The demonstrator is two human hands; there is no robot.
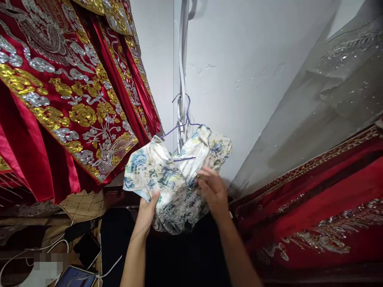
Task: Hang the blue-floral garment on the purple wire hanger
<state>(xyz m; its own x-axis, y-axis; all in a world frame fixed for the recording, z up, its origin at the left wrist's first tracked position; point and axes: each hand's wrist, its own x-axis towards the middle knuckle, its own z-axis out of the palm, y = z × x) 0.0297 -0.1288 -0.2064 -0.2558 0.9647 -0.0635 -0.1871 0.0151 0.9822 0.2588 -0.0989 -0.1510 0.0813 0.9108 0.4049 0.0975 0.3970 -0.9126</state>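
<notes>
A short-sleeved floral blouse (170,179), cream with blue and yellow flowers, hangs on a purple wire hanger (188,115). The hanger's lower bar shows in the neck opening. My left hand (149,209) is closed on the blouse's left side edge, thumb on top of the cloth and the other fingers hidden beneath. Over the right front of the blouse is my right hand (214,191), blurred by motion, with its fingers apart and nothing visible between them. Whether its fingertips touch the cloth cannot be told.
White straps (181,59) hang down the wall (233,99) behind the hanger. A red garment with gold and silver embroidery (83,113) fills the left. Red beaded cloth (323,215) and a sheer sparkly fabric (344,79) are on the right. A phone (76,277) and cables lie lower left.
</notes>
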